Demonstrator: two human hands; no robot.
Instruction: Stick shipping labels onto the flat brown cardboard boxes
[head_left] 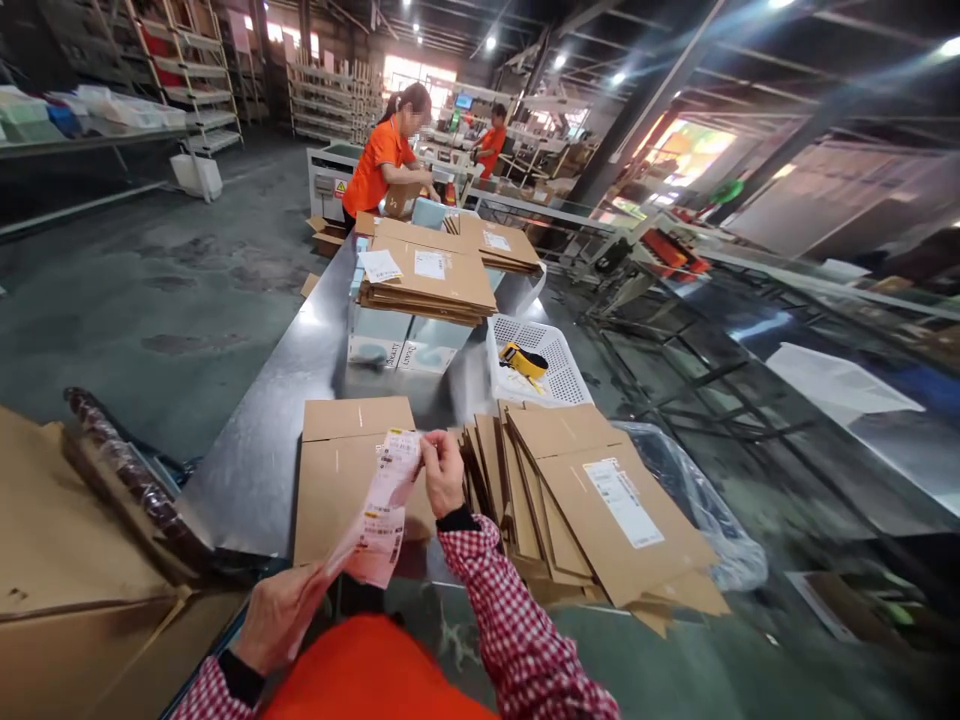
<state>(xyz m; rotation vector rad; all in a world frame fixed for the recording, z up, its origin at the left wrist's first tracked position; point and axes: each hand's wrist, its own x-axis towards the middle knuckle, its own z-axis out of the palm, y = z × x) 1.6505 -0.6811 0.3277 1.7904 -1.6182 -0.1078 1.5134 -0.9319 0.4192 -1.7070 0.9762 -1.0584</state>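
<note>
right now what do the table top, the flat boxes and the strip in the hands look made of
Table top: looks like bare sheet metal, grey with a dull sheen and glare. Flat boxes: brown corrugated cardboard, matte, with layered edges showing. Strip of labels: thin printed paper, probably glossy-backed, bending between the left hand and right hand.

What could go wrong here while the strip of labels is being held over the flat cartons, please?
The label strip hangs loosely between the left hand and right hand, so it might fold and stick to itself. The fanned stack of flat cartons overhangs the metal table edge and could slide off. A label could also go on crooked on the single flat carton.
</note>
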